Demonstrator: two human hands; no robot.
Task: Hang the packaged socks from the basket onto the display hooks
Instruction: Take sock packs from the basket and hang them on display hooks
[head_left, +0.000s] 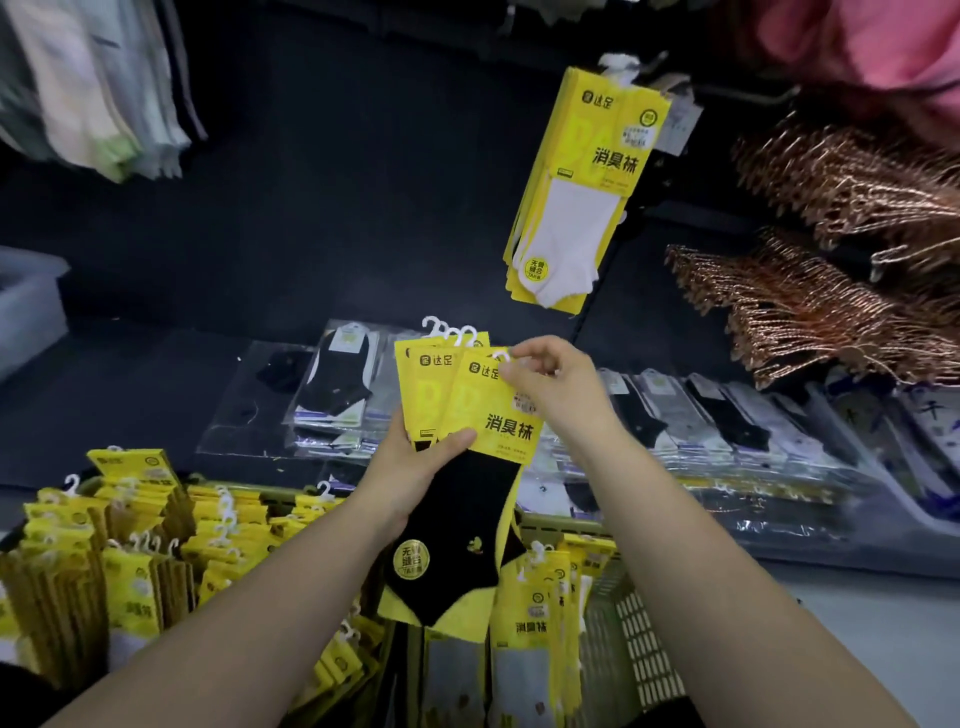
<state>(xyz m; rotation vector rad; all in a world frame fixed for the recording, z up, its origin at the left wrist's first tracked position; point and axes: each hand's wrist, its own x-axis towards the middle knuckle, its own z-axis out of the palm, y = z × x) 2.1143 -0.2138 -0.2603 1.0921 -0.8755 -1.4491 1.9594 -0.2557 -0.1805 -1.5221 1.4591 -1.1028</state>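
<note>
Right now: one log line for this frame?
left hand: holds black-sock packs | right hand: pinches front pack's hanger | hung: white-sock packs | basket: more packs

The left grip (410, 467) holds a fan of packs (428, 387), yellow cards with black socks, above the basket (639, 639), its thumb across the front pack (493, 410). The right grip (558, 387) pinches that pack's top corner beside its white hanger (500, 357). Up to the right, hung packs (582, 197) of white socks dangle together. Spare packs (140, 571) crowd the basket. Bagged socks (337, 389) lie flat behind.
</note>
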